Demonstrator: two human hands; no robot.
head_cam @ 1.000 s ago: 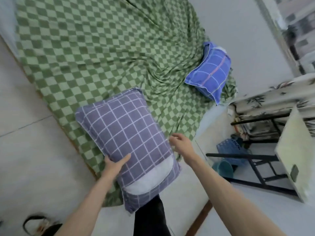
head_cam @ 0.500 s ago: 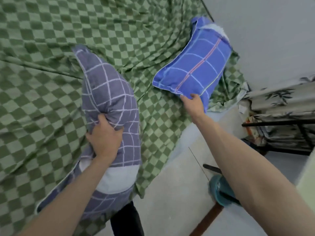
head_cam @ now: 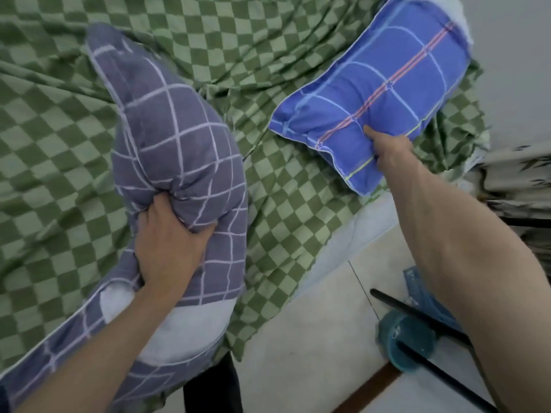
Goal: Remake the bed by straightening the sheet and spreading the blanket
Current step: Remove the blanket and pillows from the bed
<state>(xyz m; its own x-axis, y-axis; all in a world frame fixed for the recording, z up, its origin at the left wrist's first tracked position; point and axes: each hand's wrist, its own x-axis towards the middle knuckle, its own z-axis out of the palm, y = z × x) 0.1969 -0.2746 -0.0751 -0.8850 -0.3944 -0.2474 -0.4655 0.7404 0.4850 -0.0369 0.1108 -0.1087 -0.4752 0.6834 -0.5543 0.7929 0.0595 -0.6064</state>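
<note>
A wrinkled green checked sheet (head_cam: pixel 53 138) covers the bed across the upper and left of the frame. At centre left, the person's left hand (head_cam: pixel 167 245) bunches a grey-purple grid pillow (head_cam: pixel 179 138), fingers curled into its cloth. At upper right, the right hand (head_cam: pixel 390 150) pinches the lower edge of a blue plaid pillow (head_cam: pixel 384 73), thumb on top. A teal stool (head_cam: pixel 405 341) stands on the floor, lower right.

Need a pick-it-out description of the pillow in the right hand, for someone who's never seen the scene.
Find the bed with the wrinkled green checked sheet. At its right side by the white wall, the right hand grips the blue pillow at its near edge. It is bright blue with one red stripe, unlike the grey-purple grid pillow bunched in the left hand.
</note>
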